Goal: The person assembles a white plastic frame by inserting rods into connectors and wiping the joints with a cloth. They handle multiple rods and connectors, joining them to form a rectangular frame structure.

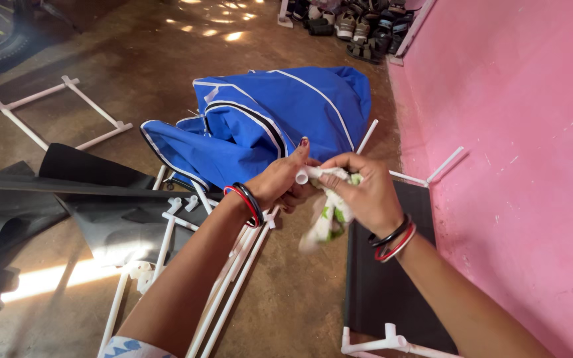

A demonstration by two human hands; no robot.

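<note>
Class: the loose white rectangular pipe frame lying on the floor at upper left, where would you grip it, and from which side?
Grip the white pipe frame at the middle of one long bar, coming from above. It lies flat on the brown floor, so the round bar suits a wrap-around hand. The corner joints are knobbly and likely harder to hold.

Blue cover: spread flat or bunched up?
Bunched up: the blue cover lies crumpled in folds on the floor, behind both hands.
</note>
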